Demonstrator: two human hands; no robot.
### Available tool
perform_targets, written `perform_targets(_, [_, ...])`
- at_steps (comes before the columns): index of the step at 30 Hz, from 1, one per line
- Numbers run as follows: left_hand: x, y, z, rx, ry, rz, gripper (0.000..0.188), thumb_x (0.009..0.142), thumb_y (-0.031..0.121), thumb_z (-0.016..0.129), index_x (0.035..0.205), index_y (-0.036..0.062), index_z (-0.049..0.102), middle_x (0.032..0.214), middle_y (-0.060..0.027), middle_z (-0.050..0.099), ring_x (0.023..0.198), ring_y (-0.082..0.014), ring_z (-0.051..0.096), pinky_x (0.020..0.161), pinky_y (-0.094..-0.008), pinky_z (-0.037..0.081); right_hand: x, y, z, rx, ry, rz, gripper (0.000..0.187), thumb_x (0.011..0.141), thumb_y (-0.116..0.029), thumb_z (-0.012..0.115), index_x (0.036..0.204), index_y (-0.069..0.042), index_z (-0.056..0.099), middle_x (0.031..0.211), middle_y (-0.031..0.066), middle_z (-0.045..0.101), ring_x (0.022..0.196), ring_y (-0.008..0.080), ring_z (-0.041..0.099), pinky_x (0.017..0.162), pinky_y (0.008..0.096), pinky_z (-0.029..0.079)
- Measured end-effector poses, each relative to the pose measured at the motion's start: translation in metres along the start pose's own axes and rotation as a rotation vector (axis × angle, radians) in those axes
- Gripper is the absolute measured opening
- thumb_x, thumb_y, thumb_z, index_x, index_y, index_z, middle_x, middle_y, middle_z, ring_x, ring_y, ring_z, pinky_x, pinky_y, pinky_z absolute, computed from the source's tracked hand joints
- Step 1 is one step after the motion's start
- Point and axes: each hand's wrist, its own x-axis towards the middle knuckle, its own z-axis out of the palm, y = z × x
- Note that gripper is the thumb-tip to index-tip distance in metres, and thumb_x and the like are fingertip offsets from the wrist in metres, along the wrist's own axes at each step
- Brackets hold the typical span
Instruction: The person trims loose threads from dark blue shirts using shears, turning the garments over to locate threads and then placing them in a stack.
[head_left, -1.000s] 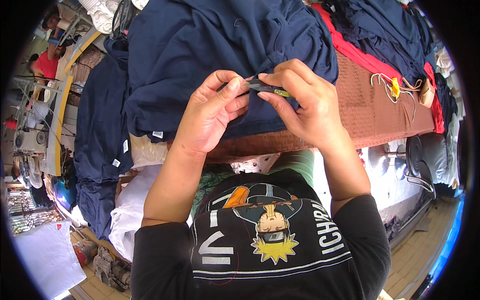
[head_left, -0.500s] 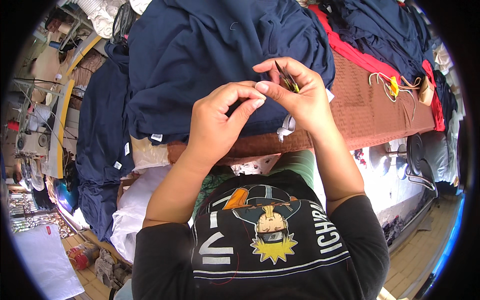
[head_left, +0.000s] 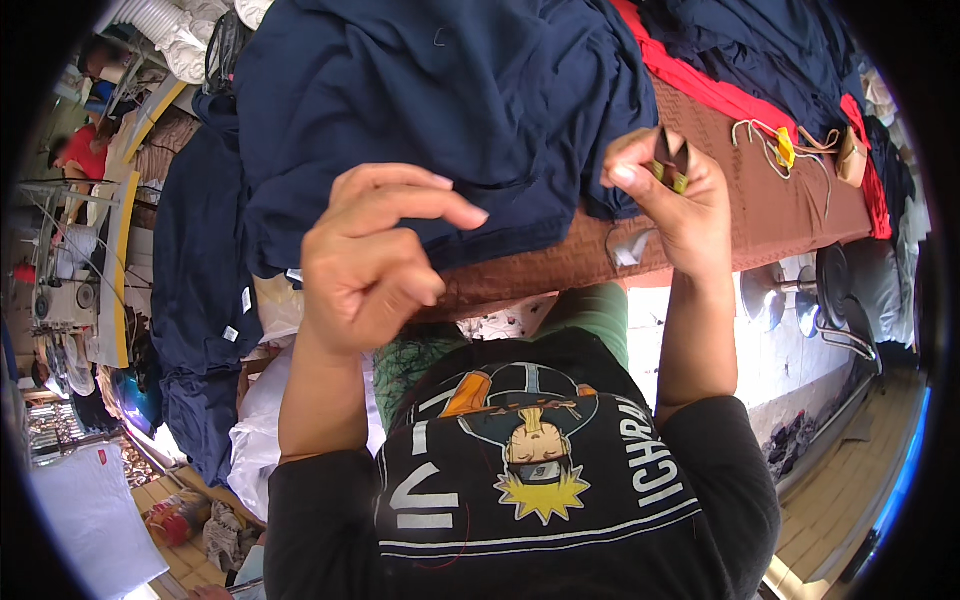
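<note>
My left hand (head_left: 365, 265) is raised in front of a heap of navy blue fabric (head_left: 430, 110), its thumb and fingers apart and nothing visible between them. Over on the right, above the brown cloth, my right hand (head_left: 690, 215) is closed around a pair of small thread snips (head_left: 669, 165). The dark blades point up and away from me, and yellow shows near their base. Below the fabric's right edge, a whitish scrap or label (head_left: 630, 248) lies on the brown cloth.
A patterned brown cloth (head_left: 760, 215) covers the table. Red fabric (head_left: 700, 85), more navy garments (head_left: 770, 60) and a yellow item with cords (head_left: 785, 150) lie at the right. Navy pieces (head_left: 195, 270) hang at the left. A person in red (head_left: 85, 150) is far left.
My hands, close together before, have parted: the left went left and down, the right moved right with the snips. My left fingers have spread. A person in red has appeared far left.
</note>
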Motion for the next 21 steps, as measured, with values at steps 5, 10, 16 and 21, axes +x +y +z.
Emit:
perform_targets(5, [0.004, 0.005, 0.026, -0.185, 0.404, -0.174, 0.014, 0.094, 0.01, 0.056, 0.086, -0.0005, 0.062, 0.09, -0.0124, 0.067, 0.083, -0.0184, 0.063, 0.077, -0.0277, 0.047, -0.008, -0.007, -0.023, 0.165, -0.294, -0.073, 0.022, 0.089, -0.01, 0.062, 0.069, 0.0, 0.058, 0.068, 0.0083, 0.061, 0.061, 0.011, 0.056, 0.056, 0.0226, 0.042])
perform_targets(10, [-0.003, -0.003, 0.033, -0.039, 0.234, -0.173, 0.008, 0.087, 0.005, 0.064, 0.08, 0.0011, 0.065, 0.086, -0.0082, 0.068, 0.076, -0.0169, 0.063, 0.074, -0.0276, 0.046, -0.003, 0.015, -0.009, -0.217, 0.041, 0.263, 0.021, 0.089, -0.02, 0.066, 0.086, 0.0, 0.067, 0.073, 0.0025, 0.063, 0.063, 0.0057, 0.054, 0.056, 0.0207, 0.042])
perform_targets(16, [0.001, -0.005, 0.05, -0.013, 0.271, -0.211, 0.005, 0.084, 0.006, 0.068, 0.082, 0.0011, 0.068, 0.088, -0.0089, 0.068, 0.078, -0.0194, 0.064, 0.073, -0.0281, 0.048, -0.002, 0.071, 0.014, -0.207, -0.026, 0.493, 0.03, 0.081, -0.032, 0.076, 0.09, -0.004, 0.071, 0.068, -0.0036, 0.061, 0.058, 0.0029, 0.051, 0.047, 0.0209, 0.04])
perform_targets(21, [0.0, -0.007, 0.049, 0.048, 0.194, -0.223, 0.007, 0.088, 0.004, 0.063, 0.087, -0.0018, 0.068, 0.093, -0.0102, 0.067, 0.086, -0.0173, 0.063, 0.079, -0.0272, 0.048, -0.012, 0.083, 0.027, -0.18, 0.007, 0.466, 0.017, 0.083, -0.022, 0.073, 0.082, -0.005, 0.068, 0.062, -0.0068, 0.055, 0.05, 0.0014, 0.04, 0.043, 0.0215, 0.032])
